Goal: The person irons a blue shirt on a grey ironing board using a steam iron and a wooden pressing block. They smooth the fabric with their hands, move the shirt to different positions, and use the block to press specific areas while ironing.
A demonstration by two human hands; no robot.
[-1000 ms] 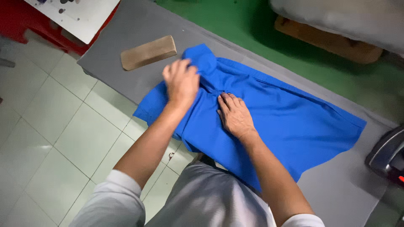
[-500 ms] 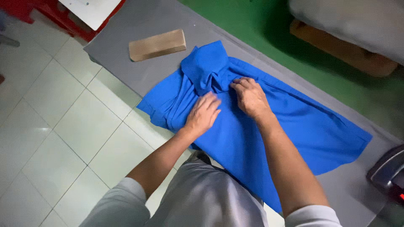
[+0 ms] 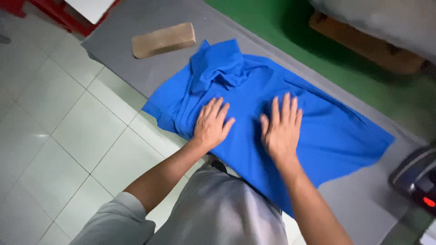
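Dark device (image 3: 415, 174) with a red light is cut off at the right edge, kind unclear. Red frame (image 3: 68, 18) and white board (image 3: 93, 5) are cropped at the top; grey bundle (image 3: 381, 22) on a wooden block (image 3: 363, 43) is blurred and cropped.

This looks like a garment pressing or tailoring workroom. A long grey padded board (image 3: 150, 18) fills the work surface, with a blue garment (image 3: 313, 122) spread on it, a brown wooden block (image 3: 163, 40) lying near one end and an iron (image 3: 418, 174) at the other. The floor is pale tile (image 3: 59, 131).
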